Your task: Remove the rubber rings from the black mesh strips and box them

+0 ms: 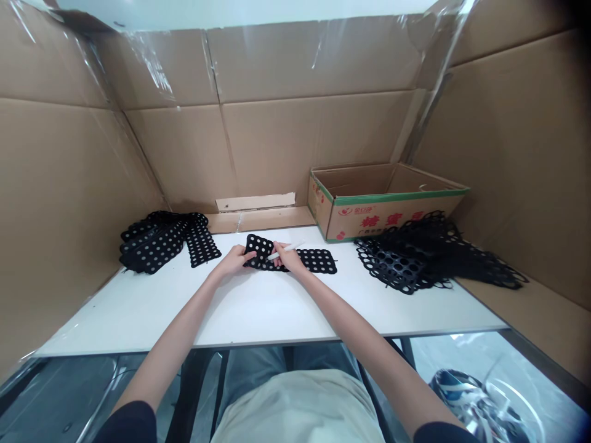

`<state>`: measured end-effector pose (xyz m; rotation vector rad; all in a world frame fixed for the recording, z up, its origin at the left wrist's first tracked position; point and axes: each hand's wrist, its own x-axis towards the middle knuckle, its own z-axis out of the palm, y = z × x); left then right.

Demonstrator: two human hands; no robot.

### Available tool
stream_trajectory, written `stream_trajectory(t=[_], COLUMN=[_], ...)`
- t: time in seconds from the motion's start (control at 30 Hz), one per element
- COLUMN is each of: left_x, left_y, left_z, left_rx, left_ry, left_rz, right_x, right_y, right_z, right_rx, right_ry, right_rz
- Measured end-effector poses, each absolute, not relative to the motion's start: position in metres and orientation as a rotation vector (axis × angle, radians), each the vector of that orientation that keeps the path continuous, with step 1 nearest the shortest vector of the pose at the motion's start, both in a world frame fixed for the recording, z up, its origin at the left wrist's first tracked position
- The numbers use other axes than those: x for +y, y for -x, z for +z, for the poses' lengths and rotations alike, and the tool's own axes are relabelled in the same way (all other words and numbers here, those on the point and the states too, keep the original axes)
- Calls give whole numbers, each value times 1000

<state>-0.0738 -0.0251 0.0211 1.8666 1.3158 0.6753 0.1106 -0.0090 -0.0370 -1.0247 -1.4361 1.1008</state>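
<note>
Your left hand [234, 261] pinches the black perforated strip [318, 261] near its left end, thumb on top, while your right hand [289, 258] grips a slim white pen-like tool [294, 246], its tip at the strip. The strip lies on the white tabletop [277, 314] before you, between two black perforated piles [152, 246], the right one beside a green-edged cardboard box [330, 215].
</note>
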Motion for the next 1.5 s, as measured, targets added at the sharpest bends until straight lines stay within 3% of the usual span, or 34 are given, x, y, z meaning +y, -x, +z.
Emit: stream_trajectory(t=[0.33, 0.6, 1.5], left_x=[-16, -10, -6], left_y=[83, 92, 87], left_z=[2, 1, 4], left_rx=[1420, 1458, 1470], left_ry=[-1617, -1402, -1587], left_rz=[751, 890, 1016], right_x=[-13, -12, -19], right_y=[-125, -141, -140], right_z=[-29, -28, -31], right_rx=[-1267, -1478, -1686], right_ry=[930, 978, 970], right_rz=[1196, 1248, 1145])
